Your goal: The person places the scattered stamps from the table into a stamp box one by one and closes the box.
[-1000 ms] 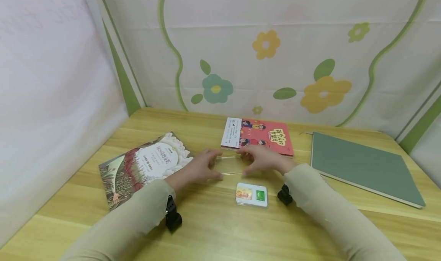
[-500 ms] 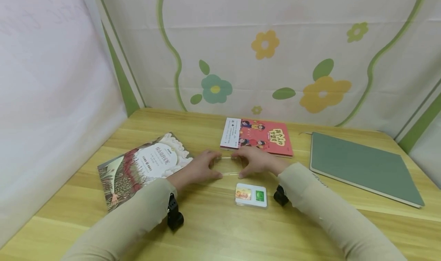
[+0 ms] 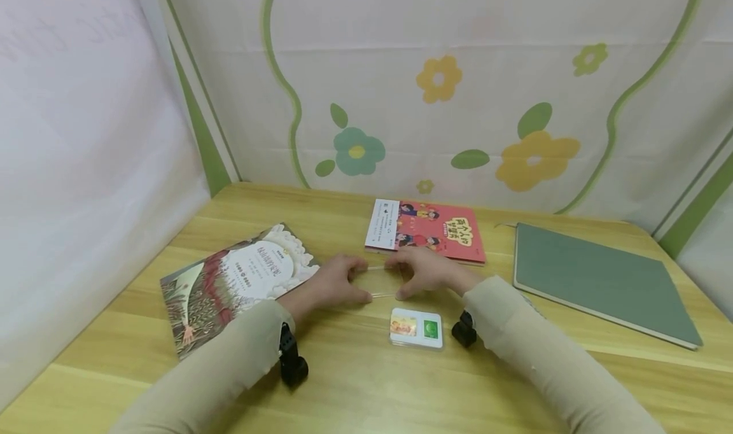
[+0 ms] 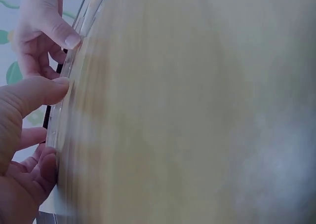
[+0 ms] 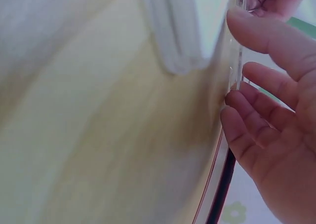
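A clear, thin-edged rectangular plastic box or lid lies on the wooden table between both hands, its outline faint. My left hand holds its left side, thumb at the near edge and fingers at the far edge. On the opposite side my right hand grips it the same way. In the right wrist view, the thumb and fingertips meet the clear rim. Just nearer than the hands sits a small white stack of cards with a yellow picture and a green one on top.
A pink picture book lies right behind the hands. The illustrated book on the left reaches close to my left wrist. A large green hardcover book occupies the right side. Patterned fabric closes off the back.
My right hand has shifted slightly left and closed in on the clear plastic piece. The left hand stays almost in place; the card stack and books have not been moved.
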A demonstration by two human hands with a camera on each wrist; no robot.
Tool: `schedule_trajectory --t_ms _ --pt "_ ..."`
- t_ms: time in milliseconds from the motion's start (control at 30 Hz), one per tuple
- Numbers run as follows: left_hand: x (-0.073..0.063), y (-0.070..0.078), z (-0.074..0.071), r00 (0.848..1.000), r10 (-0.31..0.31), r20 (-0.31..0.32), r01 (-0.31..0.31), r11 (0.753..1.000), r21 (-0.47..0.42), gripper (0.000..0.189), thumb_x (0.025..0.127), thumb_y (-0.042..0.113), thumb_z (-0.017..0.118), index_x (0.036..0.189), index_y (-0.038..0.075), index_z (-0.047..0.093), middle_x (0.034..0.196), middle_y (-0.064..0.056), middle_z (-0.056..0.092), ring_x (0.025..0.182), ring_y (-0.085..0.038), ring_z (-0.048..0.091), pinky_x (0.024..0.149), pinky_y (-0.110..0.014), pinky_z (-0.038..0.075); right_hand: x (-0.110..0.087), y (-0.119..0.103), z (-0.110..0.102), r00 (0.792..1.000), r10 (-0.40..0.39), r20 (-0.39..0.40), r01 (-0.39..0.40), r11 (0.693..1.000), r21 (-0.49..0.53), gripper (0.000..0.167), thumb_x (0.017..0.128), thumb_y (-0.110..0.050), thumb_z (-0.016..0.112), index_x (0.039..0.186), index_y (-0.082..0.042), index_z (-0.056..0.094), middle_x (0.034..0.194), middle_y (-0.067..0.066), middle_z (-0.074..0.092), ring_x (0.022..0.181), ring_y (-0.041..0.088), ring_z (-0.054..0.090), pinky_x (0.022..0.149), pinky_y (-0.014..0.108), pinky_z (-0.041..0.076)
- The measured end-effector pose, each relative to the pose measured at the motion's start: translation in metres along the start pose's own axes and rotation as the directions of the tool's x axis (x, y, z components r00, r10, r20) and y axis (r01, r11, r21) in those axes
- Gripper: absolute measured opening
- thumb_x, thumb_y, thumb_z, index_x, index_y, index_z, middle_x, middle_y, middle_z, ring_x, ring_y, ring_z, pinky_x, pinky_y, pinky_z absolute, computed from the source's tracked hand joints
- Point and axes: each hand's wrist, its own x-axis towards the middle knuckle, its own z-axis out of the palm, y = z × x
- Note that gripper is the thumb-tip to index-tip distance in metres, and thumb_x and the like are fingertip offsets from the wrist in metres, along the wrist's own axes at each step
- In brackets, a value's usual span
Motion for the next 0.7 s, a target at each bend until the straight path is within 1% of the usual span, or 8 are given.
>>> schedule_trajectory --t_ms 67,167,333,400,533,700 --pt "-0.001 0.001 0.001 1.000 -0.009 -0.014 0.009 1.000 -0.022 0.066 0.067 0.028 0.082 0.124 0.007 0.058 0.101 -0.005 0.054 0.089 -0.018 0.048 0.080 -0.034 0.042 -0.002 0.001 0.000 1.000 -0.005 -0.015 0.006 1.000 0.014 0.059 0.072 -0.026 0.079 0.125 -0.013 0.057 0.122 0.001 0.056 0.108 0.018 0.049 0.097 0.039 0.039" --pt "-0.001 0.001 0.001 0.999 -0.006 -0.036 0.005 0.999 -0.038 0.065 0.066 0.029 0.082 0.123 0.009 0.059 0.105 -0.006 0.054 0.093 -0.019 0.049 0.084 -0.036 0.042 -0.007 0.002 0.000 0.999 -0.027 -0.044 0.029 0.999 0.042 0.058 0.071 -0.026 0.079 0.124 -0.011 0.057 0.117 0.001 0.056 0.101 0.017 0.049 0.091 0.037 0.042" --pt "-0.005 0.003 0.000 0.997 0.045 -0.063 -0.048 0.997 -0.055 0.060 0.067 0.029 0.081 0.121 0.013 0.060 0.115 -0.007 0.054 0.100 -0.021 0.051 0.088 -0.039 0.043 -0.020 0.003 0.001 0.992 -0.073 -0.106 0.081 0.994 0.075 0.059 0.073 -0.028 0.078 0.125 -0.011 0.057 0.116 0.003 0.056 0.100 0.018 0.049 0.085 0.035 0.044" --pt "-0.006 0.005 -0.001 0.996 0.069 -0.063 -0.074 0.994 -0.079 0.059 0.068 0.027 0.081 0.121 0.014 0.060 0.113 -0.008 0.054 0.099 -0.022 0.052 0.087 -0.038 0.044 -0.026 0.003 0.000 0.989 -0.077 -0.126 0.090 0.991 0.101 0.058 0.073 -0.029 0.077 0.125 -0.011 0.057 0.116 0.005 0.056 0.101 0.019 0.050 0.084 0.035 0.046" --pt "-0.010 0.008 -0.001 0.992 0.116 -0.058 -0.123 0.982 -0.146 0.058 0.069 0.023 0.080 0.122 0.012 0.059 0.110 -0.009 0.053 0.098 -0.024 0.055 0.084 -0.036 0.046 -0.038 0.001 0.001 0.987 -0.061 -0.151 0.087 0.982 0.167 0.059 0.074 -0.029 0.077 0.126 -0.010 0.056 0.118 0.007 0.055 0.101 0.022 0.052 0.084 0.036 0.047" --pt "-0.017 0.014 0.000 0.989 0.139 -0.051 -0.146 0.970 -0.196 0.058 0.070 0.025 0.079 0.123 0.014 0.058 0.112 -0.007 0.053 0.101 -0.022 0.054 0.087 -0.037 0.046 -0.053 -0.003 0.006 0.980 -0.022 -0.196 0.073 0.964 0.255 0.061 0.074 -0.029 0.077 0.128 -0.012 0.054 0.122 0.008 0.054 0.105 0.024 0.051 0.086 0.036 0.047"
